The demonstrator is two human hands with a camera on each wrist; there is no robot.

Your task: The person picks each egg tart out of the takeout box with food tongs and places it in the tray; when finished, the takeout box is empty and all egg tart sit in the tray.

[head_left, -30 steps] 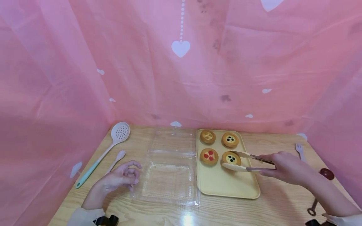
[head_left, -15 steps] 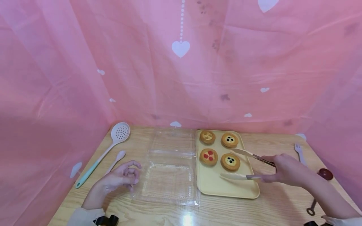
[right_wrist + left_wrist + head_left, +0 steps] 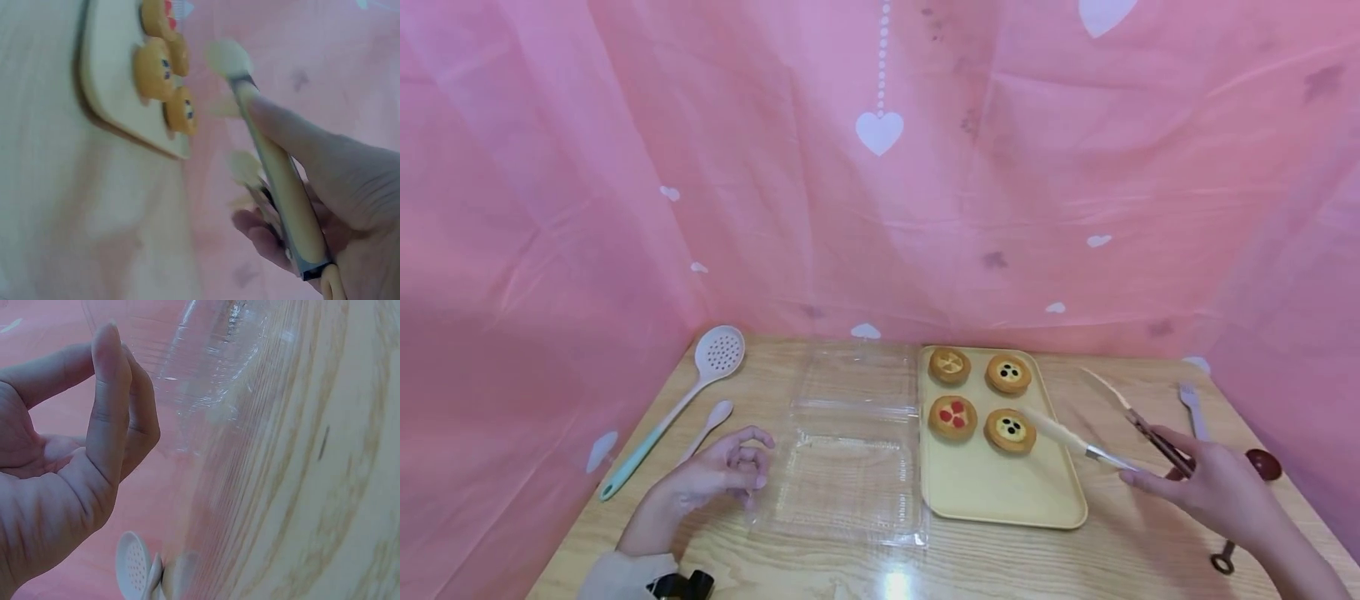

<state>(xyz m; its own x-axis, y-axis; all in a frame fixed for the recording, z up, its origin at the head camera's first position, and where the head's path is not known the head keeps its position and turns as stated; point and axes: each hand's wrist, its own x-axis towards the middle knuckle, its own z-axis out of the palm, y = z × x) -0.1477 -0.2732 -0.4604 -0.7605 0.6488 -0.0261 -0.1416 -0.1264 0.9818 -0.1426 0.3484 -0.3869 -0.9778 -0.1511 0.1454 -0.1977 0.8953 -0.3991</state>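
Observation:
My right hand (image 3: pixel 1221 492) holds a pair of tongs (image 3: pixel 287 200) with cream tips, their arms spread wide and nothing between them. The tongs are over the right edge of a yellow tray (image 3: pixel 1000 500). On it sit a near tart with black dots (image 3: pixel 1011 431), a far tart with black dots (image 3: pixel 1008 374), a red-topped tart (image 3: pixel 952 417) and a plain yellow tart (image 3: pixel 950 366). My left hand (image 3: pixel 722 475), fingers loosely bent, holds nothing beside a clear plastic box (image 3: pixel 842 487) whose lid lies folded back. Thumb and fingers come close together in the left wrist view.
At left lie a white skimmer (image 3: pixel 720 353) with a green handle and a small pale spoon (image 3: pixel 711 423). A lilac fork (image 3: pixel 1192 404) and a dark red spoon (image 3: pixel 1264 464) lie at right. Pink cloth (image 3: pixel 880 233) walls in the wooden table.
The tongs spread away from the near black-dotted tart, which stays on the tray. My right hand then moves right and toward me, opening the tongs wider. My left hand keeps still.

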